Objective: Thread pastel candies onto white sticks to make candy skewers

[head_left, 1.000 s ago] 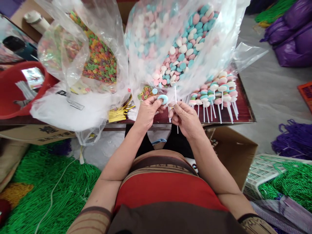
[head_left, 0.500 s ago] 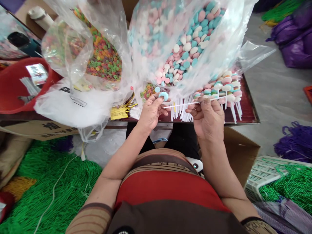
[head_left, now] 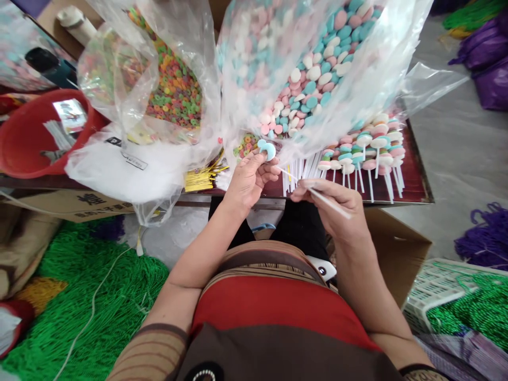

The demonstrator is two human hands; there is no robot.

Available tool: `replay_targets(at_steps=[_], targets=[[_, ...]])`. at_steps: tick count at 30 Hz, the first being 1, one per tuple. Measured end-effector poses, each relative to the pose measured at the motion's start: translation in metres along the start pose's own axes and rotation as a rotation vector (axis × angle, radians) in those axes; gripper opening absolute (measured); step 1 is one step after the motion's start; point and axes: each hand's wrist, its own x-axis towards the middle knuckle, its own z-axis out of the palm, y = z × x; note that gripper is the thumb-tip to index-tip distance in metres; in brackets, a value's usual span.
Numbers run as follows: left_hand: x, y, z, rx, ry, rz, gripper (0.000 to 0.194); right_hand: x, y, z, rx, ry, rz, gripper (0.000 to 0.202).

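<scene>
Between thumb and fingers of my left hand (head_left: 252,177) is a round light-blue candy piece (head_left: 270,152). My right hand (head_left: 333,203) is closed around a thin white stick (head_left: 330,204), which slants through the fingers. The stick's far tip comes close to the left fingers; whether it touches the candy I cannot tell. Just below both hands' far side lie loose white sticks (head_left: 311,165) at the table edge. To their right, candy lollipops (head_left: 377,142) in pink, white and blue layers rest with their sticks hanging toward me.
Behind my hands leans a clear bag of pastel candies (head_left: 313,74). Left of it sits a bag of colourful ring candies (head_left: 178,95). Yellow twist ties (head_left: 198,180) lie near the table edge, and a red basin (head_left: 24,132) stands at far left. A cardboard box (head_left: 397,241) is below right.
My right hand has lowered and turned, so the stick now slants down toward me on the right. The left hand still holds the blue candy. The view has shifted slightly.
</scene>
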Motion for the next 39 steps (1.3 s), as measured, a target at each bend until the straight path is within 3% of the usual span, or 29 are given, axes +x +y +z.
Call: replay_targets(at_steps=[3, 6, 11, 14, 21, 32, 39], targets=[[-0.003, 0.001, -0.001, 0.082, -0.072, -0.017, 0.018, 0.005, -0.006, -0.005, 0.079, -0.195, 0.233, 0.026], [-0.006, 0.000, 0.000, 0.128, -0.147, -0.007, 0.022, 0.011, -0.005, -0.002, -0.028, -0.241, 0.298, 0.035], [0.000, -0.002, -0.003, 0.183, -0.060, 0.069, 0.031, 0.004, -0.006, 0.003, -0.408, -0.149, 0.198, 0.041], [0.006, -0.005, -0.007, 0.220, -0.010, 0.076, 0.033, -0.006, -0.010, 0.004, -0.452, -0.064, 0.131, 0.042], [0.007, -0.016, -0.006, 0.205, -0.044, 0.075, 0.030, -0.003, 0.003, 0.017, -0.499, 0.013, -0.025, 0.037], [0.002, -0.021, -0.010, 0.363, -0.065, 0.224, 0.033, -0.002, 0.003, 0.017, -0.565, 0.044, -0.022, 0.035], [-0.002, -0.022, -0.011, 0.590, -0.044, 0.388, 0.017, -0.004, 0.004, 0.016, -0.375, 0.045, 0.109, 0.027]])
